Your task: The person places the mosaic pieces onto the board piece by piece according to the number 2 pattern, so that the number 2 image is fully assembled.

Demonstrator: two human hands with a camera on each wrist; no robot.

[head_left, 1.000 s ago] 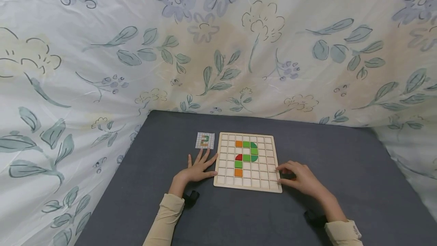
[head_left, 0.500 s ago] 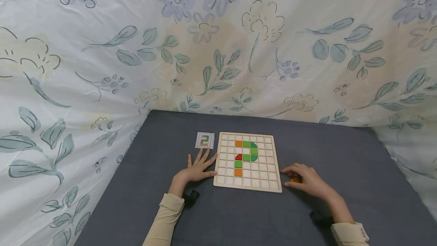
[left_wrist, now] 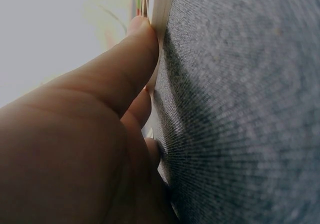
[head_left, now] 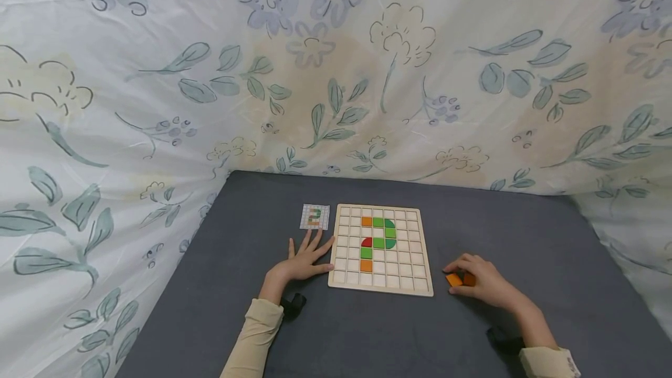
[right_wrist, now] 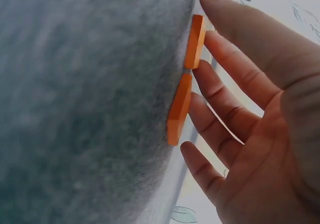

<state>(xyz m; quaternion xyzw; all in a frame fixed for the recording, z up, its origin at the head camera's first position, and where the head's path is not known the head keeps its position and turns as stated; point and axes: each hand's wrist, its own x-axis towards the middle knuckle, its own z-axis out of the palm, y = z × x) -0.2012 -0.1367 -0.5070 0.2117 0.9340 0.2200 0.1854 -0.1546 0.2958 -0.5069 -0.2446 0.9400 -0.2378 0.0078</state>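
My left hand (head_left: 303, 262) lies with spread fingers at the left edge of a wooden grid board (head_left: 406, 286). In the left wrist view its thumb (left_wrist: 135, 59) touches the board's side (left_wrist: 161, 4). Coloured tiles in the grid form a figure: green squares (head_left: 378, 223), curved green corners, a red curved tile (head_left: 367, 242) and an orange square at each end. Right of the board, my right hand (head_left: 485, 282) arches over two loose orange square tiles (head_left: 454, 280). The right wrist view shows both tiles (right_wrist: 179, 109) lying on the cloth, with thumb and fingers loosely bent around them, not pinching.
A small pattern card (head_left: 315, 216) with a coloured figure on a grid lies above my left fingertips. Dark grey cloth (head_left: 378, 331) covers the table. Floral fabric (head_left: 336, 74) hangs behind and along the left side.
My right hand has drawn back to the right from the board's edge, and the two orange tiles have come into view beneath it. The left hand and board have stayed put.
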